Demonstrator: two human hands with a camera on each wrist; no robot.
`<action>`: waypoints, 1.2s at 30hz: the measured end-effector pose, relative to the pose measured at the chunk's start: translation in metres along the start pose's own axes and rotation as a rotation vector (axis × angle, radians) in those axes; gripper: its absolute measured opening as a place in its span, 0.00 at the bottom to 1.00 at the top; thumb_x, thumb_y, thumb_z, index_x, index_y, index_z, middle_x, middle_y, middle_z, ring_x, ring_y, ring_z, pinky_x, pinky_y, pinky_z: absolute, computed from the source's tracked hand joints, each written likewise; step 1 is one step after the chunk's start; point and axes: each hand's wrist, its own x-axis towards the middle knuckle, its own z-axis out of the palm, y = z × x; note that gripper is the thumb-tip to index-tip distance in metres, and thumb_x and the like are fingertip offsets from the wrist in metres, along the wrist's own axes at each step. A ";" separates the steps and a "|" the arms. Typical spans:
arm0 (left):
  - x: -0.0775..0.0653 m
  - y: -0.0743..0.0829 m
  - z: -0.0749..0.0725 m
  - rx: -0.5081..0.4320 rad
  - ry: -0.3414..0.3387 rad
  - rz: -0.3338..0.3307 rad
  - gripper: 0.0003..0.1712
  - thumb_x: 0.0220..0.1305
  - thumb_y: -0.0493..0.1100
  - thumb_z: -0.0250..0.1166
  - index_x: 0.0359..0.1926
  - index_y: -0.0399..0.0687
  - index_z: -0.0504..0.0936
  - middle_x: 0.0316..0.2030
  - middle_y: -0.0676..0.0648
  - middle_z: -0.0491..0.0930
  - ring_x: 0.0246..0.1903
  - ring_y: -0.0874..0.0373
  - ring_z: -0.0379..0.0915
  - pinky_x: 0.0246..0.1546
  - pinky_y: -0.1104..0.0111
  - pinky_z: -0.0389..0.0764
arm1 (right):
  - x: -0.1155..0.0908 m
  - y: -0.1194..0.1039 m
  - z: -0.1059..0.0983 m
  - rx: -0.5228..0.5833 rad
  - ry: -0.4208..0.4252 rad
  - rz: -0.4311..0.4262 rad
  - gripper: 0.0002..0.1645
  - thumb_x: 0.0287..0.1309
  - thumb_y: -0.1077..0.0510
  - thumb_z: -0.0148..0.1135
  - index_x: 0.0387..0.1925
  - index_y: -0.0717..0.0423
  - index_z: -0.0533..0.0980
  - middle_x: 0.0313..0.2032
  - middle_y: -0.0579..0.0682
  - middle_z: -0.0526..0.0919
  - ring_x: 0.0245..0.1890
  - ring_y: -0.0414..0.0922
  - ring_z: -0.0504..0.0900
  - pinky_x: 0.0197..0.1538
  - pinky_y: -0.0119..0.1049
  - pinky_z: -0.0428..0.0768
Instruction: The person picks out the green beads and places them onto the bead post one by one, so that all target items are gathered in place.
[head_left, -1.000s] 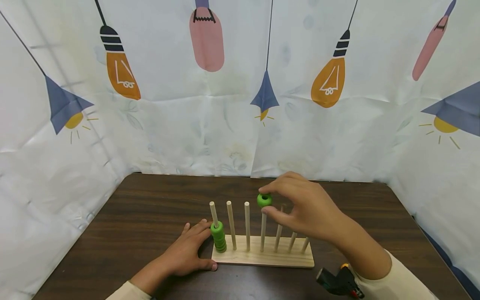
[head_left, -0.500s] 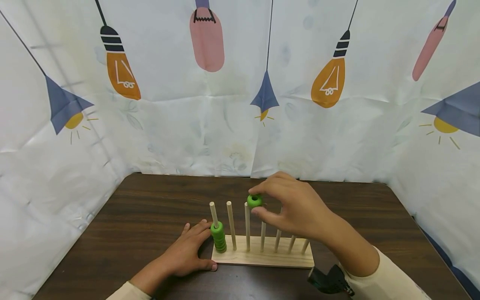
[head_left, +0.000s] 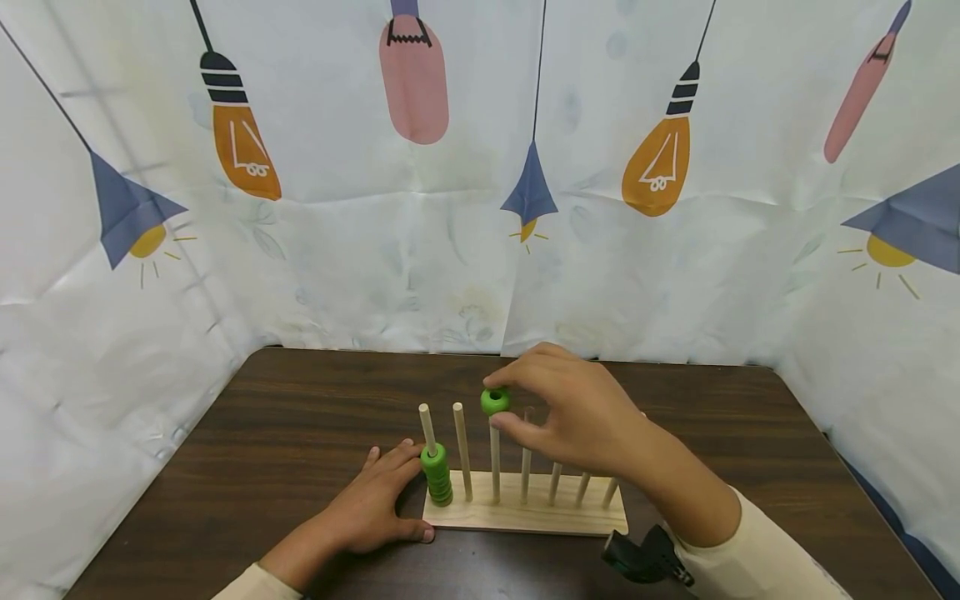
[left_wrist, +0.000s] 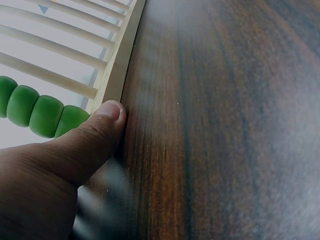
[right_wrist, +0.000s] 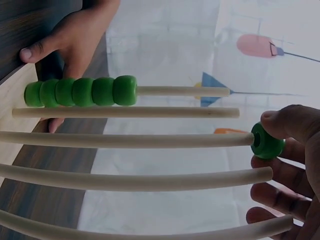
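Note:
My right hand (head_left: 577,412) pinches a green bead (right_wrist: 269,145) between thumb and fingers at the top of the third peg (head_left: 496,458) from the left. In the right wrist view, that peg's tip meets the bead's hole. The pegs stand upright on a pale wooden base (head_left: 540,518). A stack of several green beads (head_left: 437,477) fills the lower part of the leftmost peg. My left hand (head_left: 371,508) holds the base's left end, its thumb (left_wrist: 107,117) against the front edge and its fingers around the back, partly hidden by the beads.
The base lies on a dark wood-grain table (head_left: 315,417). Bare pegs, such as the second peg (head_left: 462,450), flank the third one. A black wrist device (head_left: 641,557) hangs below the right sleeve. A white curtain (head_left: 345,275) printed with lamps surrounds the table.
My right hand has carried the green bead leftward, from above the fourth peg to the top of the third. My left hand and the base have stayed in place.

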 end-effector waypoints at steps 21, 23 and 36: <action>0.000 -0.003 0.001 -0.011 0.011 0.020 0.56 0.50 0.74 0.73 0.74 0.52 0.70 0.75 0.43 0.63 0.76 0.37 0.49 0.69 0.30 0.43 | 0.017 -0.009 0.013 0.016 -0.065 0.041 0.21 0.62 0.47 0.73 0.56 0.45 0.83 0.49 0.38 0.84 0.52 0.37 0.80 0.39 0.36 0.83; 0.000 -0.003 0.001 -0.011 0.011 0.021 0.56 0.51 0.74 0.73 0.74 0.52 0.69 0.74 0.43 0.63 0.76 0.37 0.49 0.69 0.30 0.43 | 0.018 -0.010 0.014 0.017 -0.064 0.038 0.21 0.62 0.48 0.73 0.56 0.45 0.83 0.49 0.38 0.84 0.51 0.37 0.80 0.38 0.35 0.83; 0.000 -0.004 0.002 -0.010 0.015 0.024 0.56 0.50 0.73 0.74 0.74 0.52 0.69 0.74 0.43 0.63 0.76 0.38 0.50 0.69 0.30 0.43 | 0.031 -0.018 0.017 0.012 -0.078 0.016 0.19 0.64 0.47 0.72 0.54 0.46 0.84 0.48 0.37 0.85 0.50 0.36 0.79 0.36 0.32 0.80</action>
